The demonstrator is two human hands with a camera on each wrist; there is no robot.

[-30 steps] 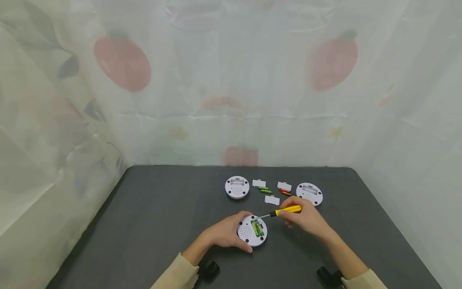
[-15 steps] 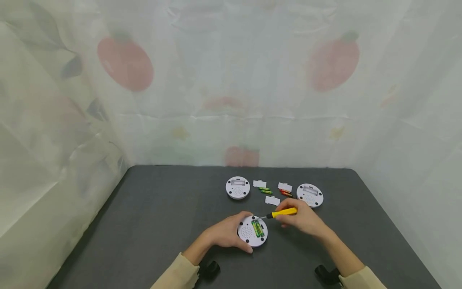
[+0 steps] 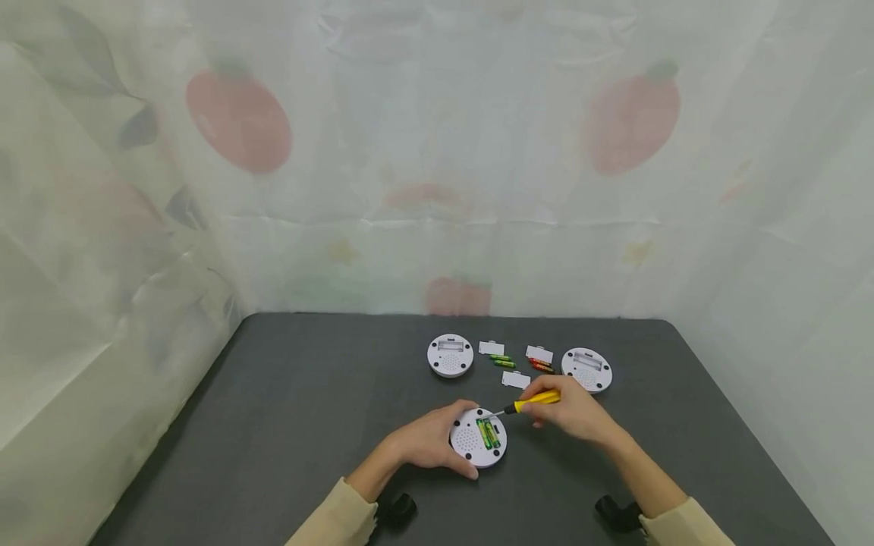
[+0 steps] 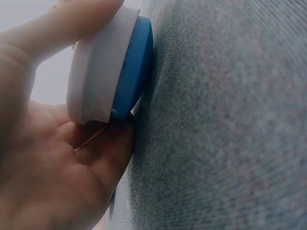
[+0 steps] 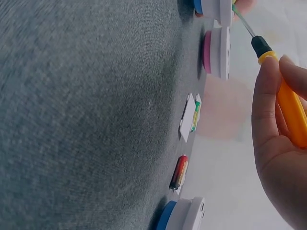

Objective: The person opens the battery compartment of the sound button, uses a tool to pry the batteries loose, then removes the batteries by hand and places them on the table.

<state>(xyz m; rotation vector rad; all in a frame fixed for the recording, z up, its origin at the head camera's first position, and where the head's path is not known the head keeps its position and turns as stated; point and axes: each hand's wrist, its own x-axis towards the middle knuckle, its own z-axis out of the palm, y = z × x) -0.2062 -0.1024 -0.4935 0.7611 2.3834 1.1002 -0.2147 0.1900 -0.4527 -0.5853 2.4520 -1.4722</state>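
My left hand (image 3: 432, 438) grips a round white battery-powered device (image 3: 466, 438) by its side, thumb at the near edge and fingers at the far edge. Its underside faces up, showing speaker holes, dark feet and two green batteries (image 3: 488, 434) in the uncovered compartment. The left wrist view shows the device's blue lower part (image 4: 132, 67) close to the table. My right hand (image 3: 575, 413) pinches a yellow-handled screwdriver (image 3: 542, 400) between thumb and fingers. The screwdriver's metal shaft slants down-left, its tip at the upper end of the batteries.
Farther back on the dark table (image 3: 328, 387) lie two similar devices, one at left (image 3: 450, 365) and one at right (image 3: 595, 375). Between them are white battery covers (image 3: 515, 379), loose green batteries (image 3: 504, 363) and red batteries (image 3: 542, 365). A pale printed curtain (image 3: 532, 258) surrounds the table.
The right hand and screwdriver have shifted slightly left and down toward the device, the handle tilting a little. The left hand and device stay in place.
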